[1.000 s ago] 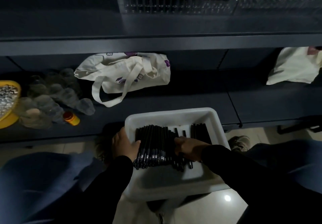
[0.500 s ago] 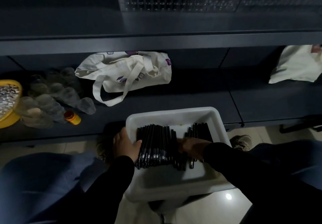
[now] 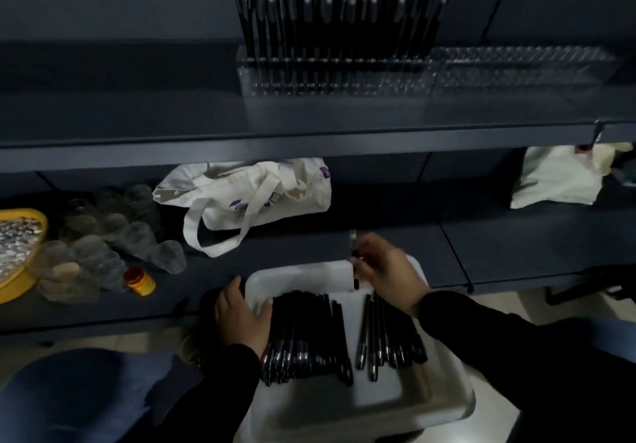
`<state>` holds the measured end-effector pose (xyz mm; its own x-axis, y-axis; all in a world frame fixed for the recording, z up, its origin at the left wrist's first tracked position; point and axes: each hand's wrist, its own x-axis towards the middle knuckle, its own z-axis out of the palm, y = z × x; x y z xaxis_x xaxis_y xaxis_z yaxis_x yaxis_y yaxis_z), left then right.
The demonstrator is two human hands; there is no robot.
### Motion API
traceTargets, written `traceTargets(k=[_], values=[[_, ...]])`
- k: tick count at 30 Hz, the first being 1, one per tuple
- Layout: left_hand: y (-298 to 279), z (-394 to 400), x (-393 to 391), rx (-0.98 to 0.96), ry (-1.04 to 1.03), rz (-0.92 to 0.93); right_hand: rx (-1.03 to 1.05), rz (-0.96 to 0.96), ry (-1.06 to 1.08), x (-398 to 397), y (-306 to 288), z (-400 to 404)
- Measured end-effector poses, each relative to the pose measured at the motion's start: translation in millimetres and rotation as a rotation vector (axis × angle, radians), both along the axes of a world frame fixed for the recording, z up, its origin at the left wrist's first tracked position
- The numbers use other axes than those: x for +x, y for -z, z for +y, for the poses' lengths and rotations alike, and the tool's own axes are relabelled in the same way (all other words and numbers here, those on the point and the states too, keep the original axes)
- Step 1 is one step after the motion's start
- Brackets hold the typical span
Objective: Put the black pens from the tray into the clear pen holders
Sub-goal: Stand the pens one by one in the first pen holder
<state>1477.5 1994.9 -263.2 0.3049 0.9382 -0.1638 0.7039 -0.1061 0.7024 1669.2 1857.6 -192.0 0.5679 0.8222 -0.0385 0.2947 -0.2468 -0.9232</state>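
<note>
My right hand (image 3: pixel 385 267) pinches one black pen (image 3: pixel 353 258), long axis upright, silver end up, above the far rim of the white plastic tray (image 3: pixel 378 404). The fingers are blurred and cover the pen's middle. My left hand (image 3: pixel 241 318) rests open on the tray's left rim, fingers touching the left pile of black pens (image 3: pixel 303 336), which lie near-to-far with silver ends toward me. A smaller right pile (image 3: pixel 385 332) lies the same way. A second ago the right hand was down among the pens; now it is raised. Clear acrylic pen holders (image 3: pixel 423 70) stand on the upper shelf, left part filled with upright pens, right part hard to make out.
</note>
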Motion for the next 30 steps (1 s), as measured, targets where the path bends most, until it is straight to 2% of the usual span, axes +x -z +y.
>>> traceTargets(k=[4,9,12,17,21,25,30], values=[[-47.9,11.2,18.9,0.182,0.073,-0.22,0.172,0.082,0.115,16.2,-61.9,16.0],[-130.4,36.3,55.7,0.568,0.22,-0.463,0.287,-0.112,0.148,46.1,-147.1,28.1],[-183.5,58.6,80.6,0.586,0.221,-0.542,0.311,-0.227,0.171,67.6,-191.6,36.9],[-234.9,105.7,124.9,0.53,0.187,-0.457,0.418,-0.336,0.291,109.7,-249.6,64.9],[-233.9,138.4,150.3,0.47,0.219,-0.26,0.337,-0.518,0.332,141.2,-263.2,79.0],[-218.9,151.5,157.0,0.394,0.233,-0.251,0.296,-0.489,0.37,154.3,-255.9,90.2],[-214.6,152.3,157.9,0.444,0.222,-0.248,0.317,-0.395,0.38,164.7,-245.6,100.1]])
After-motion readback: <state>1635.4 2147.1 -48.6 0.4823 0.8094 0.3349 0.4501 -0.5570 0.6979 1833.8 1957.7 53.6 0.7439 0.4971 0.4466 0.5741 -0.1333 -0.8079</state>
